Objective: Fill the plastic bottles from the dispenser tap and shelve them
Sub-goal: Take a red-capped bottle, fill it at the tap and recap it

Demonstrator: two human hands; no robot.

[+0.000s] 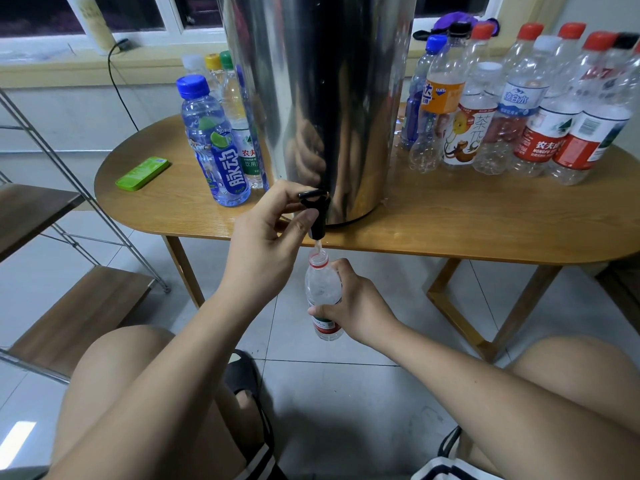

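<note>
Knees (pixel 114 368) up front, bare, either side of the frame, and both forearms reach out between them toward the action.

Big oval wooden table (pixel 450 220) fills the middle of the view. On it stands the steel dispenser (pixel 329 98), tall and shiny, set near the front edge. Off to the left, a wood-and-metal shelf (pixel 79 317), its boards bare where they show.

On the table's right side, a crowd of clear bottles (pixel 519 109), mostly red caps, packed tight and upright, and they look empty. On the left, a smaller cluster (pixel 228 98) just beside the dispenser, led by a blue-capped bottle (pixel 214 143) at the front.

Now the hands. Left hand (pixel 266 244) is up at the black tap (pixel 317 211), fingers curled over the lever and thumb pressed against the spout from below: a firm pinch. Right hand (pixel 356 306) is wrapped around the uncapped bottle (pixel 322 289), gripping it at the middle, just above the red and green label. That bottle sits upright in the air, below the table's front edge and over the tiled floor, its red-ringed mouth right under the spout. A thin stream of water (pixel 318 244) runs from the spout into the neck.

Small stuff: a green case (pixel 142 173) lies flat on the table's left end, well apart from the bottles, and a black slipper (pixel 242 375) shows on the floor between the forearms.
</note>
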